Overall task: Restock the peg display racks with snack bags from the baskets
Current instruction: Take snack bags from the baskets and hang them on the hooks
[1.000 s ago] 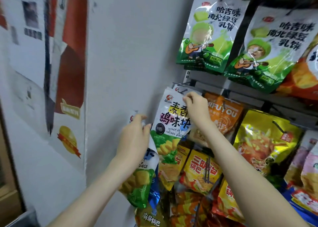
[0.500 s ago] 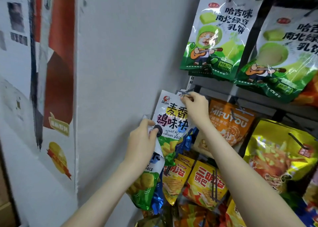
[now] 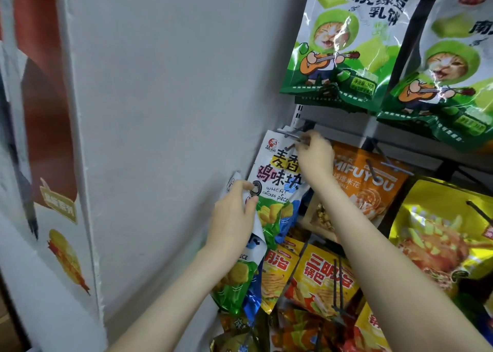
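Two bags [image 3: 277, 181]: left hand [image 3: 232, 223] holds one, right hand [image 3: 316, 157] pinches another.

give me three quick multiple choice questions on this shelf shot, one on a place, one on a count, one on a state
1. Where is the orange MIFUYOU bag relative to the chicken-piece bag at the peg?
A) to its right B) above it C) to its left
2. How many green cat bags show on the top row?
A) one B) two C) four
3. What is the left hand doing?
A) gripping a second bag B) held flat, empty C) making an empty fist
Answers: 1 A, the orange bag hangs just right of it; 2 B, two side by side, the right one cut by the frame edge; 3 A, its fingers curl round that bag's upper part.
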A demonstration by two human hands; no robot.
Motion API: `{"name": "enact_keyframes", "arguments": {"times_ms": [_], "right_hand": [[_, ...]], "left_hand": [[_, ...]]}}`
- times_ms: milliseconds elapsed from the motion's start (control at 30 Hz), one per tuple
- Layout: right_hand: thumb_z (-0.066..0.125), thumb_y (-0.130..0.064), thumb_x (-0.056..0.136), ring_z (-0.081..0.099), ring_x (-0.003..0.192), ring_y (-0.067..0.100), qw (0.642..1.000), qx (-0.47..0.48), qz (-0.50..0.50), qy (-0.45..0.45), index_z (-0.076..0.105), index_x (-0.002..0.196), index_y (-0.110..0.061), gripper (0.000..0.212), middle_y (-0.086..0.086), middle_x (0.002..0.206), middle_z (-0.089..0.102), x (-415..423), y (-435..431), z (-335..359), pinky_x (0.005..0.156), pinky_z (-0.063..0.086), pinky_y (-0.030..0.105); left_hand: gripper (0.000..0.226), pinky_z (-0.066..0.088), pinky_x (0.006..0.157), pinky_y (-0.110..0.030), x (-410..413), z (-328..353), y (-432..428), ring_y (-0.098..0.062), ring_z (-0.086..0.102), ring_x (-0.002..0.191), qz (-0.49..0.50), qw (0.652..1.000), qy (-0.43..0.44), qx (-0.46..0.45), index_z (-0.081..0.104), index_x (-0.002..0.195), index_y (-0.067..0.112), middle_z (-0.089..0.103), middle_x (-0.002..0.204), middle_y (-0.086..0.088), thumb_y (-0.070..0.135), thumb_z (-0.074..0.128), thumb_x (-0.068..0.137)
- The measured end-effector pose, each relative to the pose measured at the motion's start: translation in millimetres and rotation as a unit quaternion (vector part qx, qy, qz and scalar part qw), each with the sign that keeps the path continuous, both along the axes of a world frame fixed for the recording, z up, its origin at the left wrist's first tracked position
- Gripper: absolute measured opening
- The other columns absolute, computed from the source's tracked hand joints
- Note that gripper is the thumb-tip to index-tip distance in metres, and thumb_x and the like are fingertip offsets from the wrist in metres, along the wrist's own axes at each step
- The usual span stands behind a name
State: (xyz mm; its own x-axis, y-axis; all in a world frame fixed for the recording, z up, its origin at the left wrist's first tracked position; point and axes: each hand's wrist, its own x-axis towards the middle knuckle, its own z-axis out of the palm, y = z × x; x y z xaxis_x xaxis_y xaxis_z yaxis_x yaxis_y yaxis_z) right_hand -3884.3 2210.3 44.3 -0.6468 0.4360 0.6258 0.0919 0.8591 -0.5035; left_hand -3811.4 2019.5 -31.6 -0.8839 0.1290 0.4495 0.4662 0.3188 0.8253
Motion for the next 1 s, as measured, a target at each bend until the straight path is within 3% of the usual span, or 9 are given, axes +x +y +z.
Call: {"name": "enact_keyframes", "arguments": {"times_ms": [133,200,400,500,567,633,767,867,1000], "right_hand": [[0.062,-0.016,0.085,0.031,0.126,0.024,0.996,0.069,0.004,0.053,0.041,0.136,-0.014,0.055,0.008,0.137,0.039,46,-17,-27,0.101,0.023,0.038],[0.069,-0.024,0.083,0.03,0.128,0.02,0.988,0.09,0.097,0.083,0.039,0.139,-0.019,0.064,0.006,0.139,0.038,77,-21,-39,0.104,0.025,0.036],[0.048,-0.046,0.088,0.021,0.14,0.005,0.916,0.215,0.311,-0.133,0.044,0.131,-0.045,0.043,-0.021,0.143,0.035,125,-15,-33,0.113,0.01,0.036],[0.058,-0.035,0.09,0.041,0.121,0.0,0.91,0.19,0.325,-0.175,0.065,0.114,-0.031,0.025,-0.026,0.114,0.054,134,-12,-29,0.108,0.017,0.031],[0.06,-0.038,0.089,0.049,0.098,0.003,0.91,0.167,0.326,-0.195,0.065,0.098,-0.031,0.012,-0.021,0.091,0.058,137,-12,-30,0.101,0.027,0.033],[0.058,-0.05,0.083,0.052,0.091,0.012,0.914,0.145,0.321,-0.203,0.064,0.09,-0.033,0.019,-0.013,0.085,0.06,142,-15,-32,0.089,0.037,0.036],[0.066,-0.025,0.088,0.058,0.078,0.01,0.917,0.108,0.334,-0.188,0.067,0.084,-0.021,0.006,-0.005,0.079,0.066,157,-24,-37,0.07,0.043,0.03],[0.065,-0.019,0.089,0.055,0.073,-0.005,0.924,0.108,0.325,-0.168,0.062,0.081,-0.029,0.014,-0.015,0.072,0.06,167,-27,-43,0.063,0.036,0.013],[0.063,-0.015,0.091,0.053,0.076,-0.008,0.932,0.114,0.3,-0.166,0.069,0.087,-0.013,0.008,-0.014,0.074,0.058,173,-22,-52,0.066,0.035,0.009]], "left_hand": [[0.041,0.037,0.085,-0.024,0,2,-2,-0.021,0.056,0.116,-0.078,0.995,-0.001,-0.056,0.036,0.136,0.027,0.053,0.139,-0.003,0.021,0.051,0.098],[0.045,0.037,0.085,-0.023,1,5,-6,-0.019,0.059,0.115,-0.131,0.986,0.007,-0.104,0.032,0.138,0.029,0.043,0.148,-0.001,0.021,0.051,0.098],[0.037,0.034,0.076,-0.023,13,17,-25,-0.016,0.056,0.111,-0.186,0.945,0.041,-0.265,0.041,0.128,0.026,0.059,0.128,0.0,0.026,0.057,0.095],[0.024,0.035,0.066,-0.029,20,23,-31,-0.015,0.055,0.083,-0.175,0.944,0.055,-0.276,0.051,0.114,0.026,0.065,0.106,-0.001,0.025,0.061,0.093],[0.016,0.041,0.07,-0.029,25,25,-33,-0.017,0.058,0.085,-0.171,0.952,0.05,-0.25,0.055,0.104,0.025,0.067,0.1,0.0,0.022,0.064,0.091],[0.013,0.041,0.071,-0.027,29,25,-33,-0.018,0.058,0.085,-0.164,0.958,0.042,-0.231,0.056,0.095,0.025,0.067,0.097,-0.001,0.02,0.066,0.089],[0.015,0.035,0.053,-0.013,34,20,-32,-0.002,0.053,0.07,-0.134,0.972,0.009,-0.193,0.059,0.083,0.023,0.061,0.079,0.006,0.022,0.073,0.081],[0.014,0.042,0.062,-0.02,39,18,-33,-0.01,0.059,0.076,-0.121,0.98,-0.021,-0.153,0.065,0.083,0.018,0.066,0.08,0.003,0.028,0.075,0.079],[0.009,0.049,0.08,-0.03,43,15,-34,-0.012,0.064,0.084,-0.157,0.975,-0.07,-0.137,0.071,0.083,0.02,0.071,0.084,0.002,0.028,0.072,0.084]]}}
